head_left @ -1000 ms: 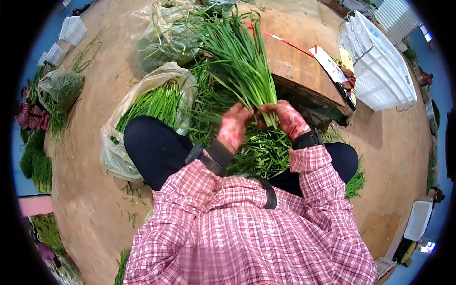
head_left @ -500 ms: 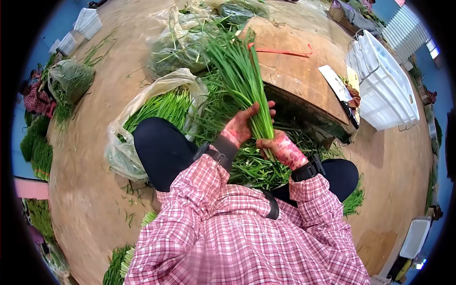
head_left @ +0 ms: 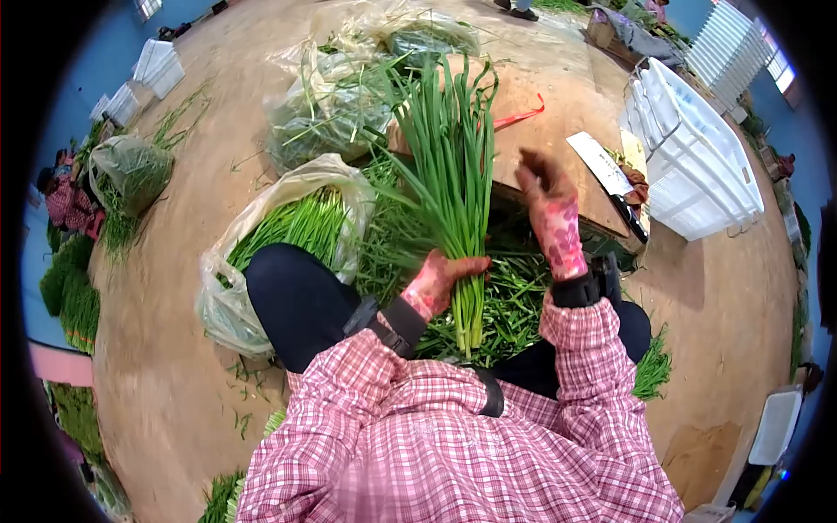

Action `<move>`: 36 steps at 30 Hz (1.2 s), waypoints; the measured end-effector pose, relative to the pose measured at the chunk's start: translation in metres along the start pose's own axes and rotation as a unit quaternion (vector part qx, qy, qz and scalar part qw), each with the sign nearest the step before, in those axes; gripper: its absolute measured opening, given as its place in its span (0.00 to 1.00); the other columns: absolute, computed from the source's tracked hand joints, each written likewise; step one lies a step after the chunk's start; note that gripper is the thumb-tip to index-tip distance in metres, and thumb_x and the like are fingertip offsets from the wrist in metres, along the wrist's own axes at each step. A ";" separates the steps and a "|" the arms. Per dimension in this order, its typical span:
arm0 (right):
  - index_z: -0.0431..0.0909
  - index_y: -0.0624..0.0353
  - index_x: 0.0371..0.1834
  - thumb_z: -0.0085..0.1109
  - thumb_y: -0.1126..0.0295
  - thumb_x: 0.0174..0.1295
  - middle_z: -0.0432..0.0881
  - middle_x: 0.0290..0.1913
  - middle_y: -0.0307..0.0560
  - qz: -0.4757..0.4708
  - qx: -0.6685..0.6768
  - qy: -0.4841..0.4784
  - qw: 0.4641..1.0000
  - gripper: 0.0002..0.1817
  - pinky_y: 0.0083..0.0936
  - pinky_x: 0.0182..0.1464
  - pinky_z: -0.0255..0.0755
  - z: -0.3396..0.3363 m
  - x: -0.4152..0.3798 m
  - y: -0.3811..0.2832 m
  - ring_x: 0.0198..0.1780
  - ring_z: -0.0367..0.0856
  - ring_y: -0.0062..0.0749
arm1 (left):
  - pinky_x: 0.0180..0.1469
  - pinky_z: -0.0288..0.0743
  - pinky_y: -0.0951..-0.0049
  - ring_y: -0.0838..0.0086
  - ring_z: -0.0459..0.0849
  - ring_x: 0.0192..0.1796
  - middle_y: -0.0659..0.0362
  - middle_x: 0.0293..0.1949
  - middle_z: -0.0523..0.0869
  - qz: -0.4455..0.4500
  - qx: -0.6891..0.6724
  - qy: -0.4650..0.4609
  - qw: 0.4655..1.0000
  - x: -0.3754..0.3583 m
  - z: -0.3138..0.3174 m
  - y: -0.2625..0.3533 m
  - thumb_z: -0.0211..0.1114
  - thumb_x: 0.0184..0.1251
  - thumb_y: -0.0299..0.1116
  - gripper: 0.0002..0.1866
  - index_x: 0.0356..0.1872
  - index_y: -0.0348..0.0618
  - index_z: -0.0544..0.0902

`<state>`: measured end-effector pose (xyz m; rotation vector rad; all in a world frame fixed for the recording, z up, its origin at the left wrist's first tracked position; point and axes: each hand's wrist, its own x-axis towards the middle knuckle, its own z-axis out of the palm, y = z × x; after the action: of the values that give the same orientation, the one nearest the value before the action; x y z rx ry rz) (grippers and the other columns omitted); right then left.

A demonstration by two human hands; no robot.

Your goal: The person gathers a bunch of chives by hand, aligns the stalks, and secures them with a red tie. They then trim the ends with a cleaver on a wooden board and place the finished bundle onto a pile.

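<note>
My left hand (head_left: 443, 277) is wrapped round the lower stems of a bunch of garlic chives (head_left: 449, 166). The leaves point away from me, and the pale stem ends hang over loose cut greens (head_left: 514, 301) between my legs. My right hand (head_left: 549, 196) is raised to the right of the bunch, apart from it, with fingers spread and partly curled. Behind the leaves is a wooden board (head_left: 532, 144), with a red tie strip (head_left: 520, 115) on it. A broad-bladed knife (head_left: 602, 166) lies near the board's right edge.
Left of the board, an open plastic bag (head_left: 218, 292) holds more green stems, with further filled bags (head_left: 323, 109) behind it. Stacked white crates (head_left: 693, 166) stand at right. Another person (head_left: 70, 196) sits at far left, and someone's feet (head_left: 523, 12) show at the top.
My right hand has let go of the stem ends and risen toward the board. The bunch has turned more upright and come nearer me, still in my left hand.
</note>
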<state>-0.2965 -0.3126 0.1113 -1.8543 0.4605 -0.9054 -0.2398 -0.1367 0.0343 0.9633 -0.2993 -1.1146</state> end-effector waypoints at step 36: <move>0.74 0.55 0.62 0.64 0.60 0.64 0.80 0.55 0.43 -0.196 0.094 -0.271 0.938 0.25 0.27 0.56 0.73 0.021 0.134 -0.180 0.52 0.79 0.32 | 0.39 0.81 0.74 0.76 0.86 0.37 0.60 0.34 0.89 0.555 0.290 0.007 0.780 0.094 0.050 0.237 0.78 0.51 0.36 0.17 0.40 0.39 0.84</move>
<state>-0.2075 -0.3077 0.3186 -1.9455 -0.3375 -0.6179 -0.0828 -0.2176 0.2242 1.0622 -1.0832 0.1163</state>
